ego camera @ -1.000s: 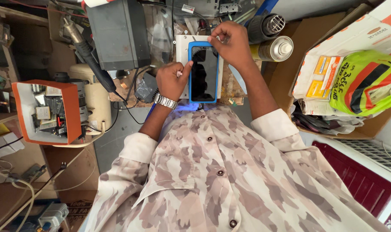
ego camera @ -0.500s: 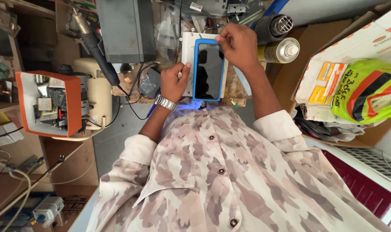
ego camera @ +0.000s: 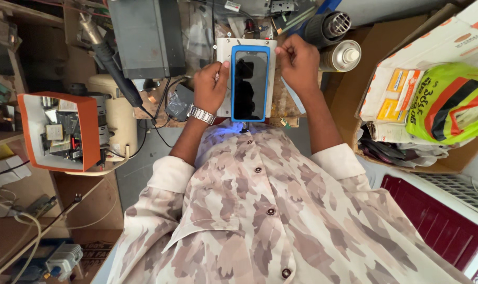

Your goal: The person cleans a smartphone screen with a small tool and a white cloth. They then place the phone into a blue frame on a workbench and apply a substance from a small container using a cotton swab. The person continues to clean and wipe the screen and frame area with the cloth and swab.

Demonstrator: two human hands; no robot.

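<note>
Two hands flank a dark phone in a blue frame (ego camera: 249, 83) lying on a white plate (ego camera: 223, 79). Left hand (ego camera: 210, 87), fingers curled, touches its left edge; right hand (ego camera: 298, 64), loosely fisted, sits just beside its upper right corner, a spray can (ego camera: 341, 56) beyond.

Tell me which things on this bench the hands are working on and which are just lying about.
In hand:
left hand
right hand
phone in blue frame
white plate under it

Lying about:
spray can
orange parts box
grey box
soldering tool
</note>
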